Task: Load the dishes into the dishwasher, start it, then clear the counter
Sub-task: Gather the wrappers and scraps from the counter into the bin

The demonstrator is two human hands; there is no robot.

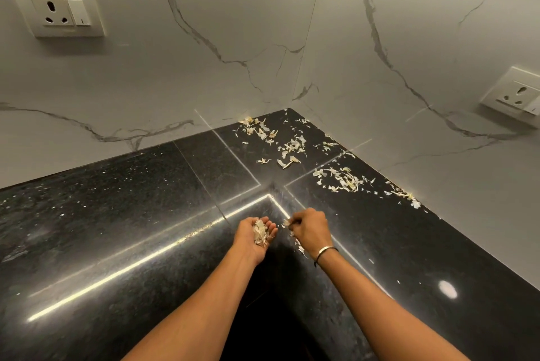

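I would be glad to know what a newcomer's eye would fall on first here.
Pale peelings strewn over the glossy black counter in the far corner stand out first. Near the front edge, the left hand lies cupped palm-up with a small heap of them, and the right hand beside it pinches a few more. A white socket sits on the marble wall at upper left.

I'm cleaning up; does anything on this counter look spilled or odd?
Yes: papery peels lie scattered over the counter near the back corner and along the right wall; the left hand cups a few.
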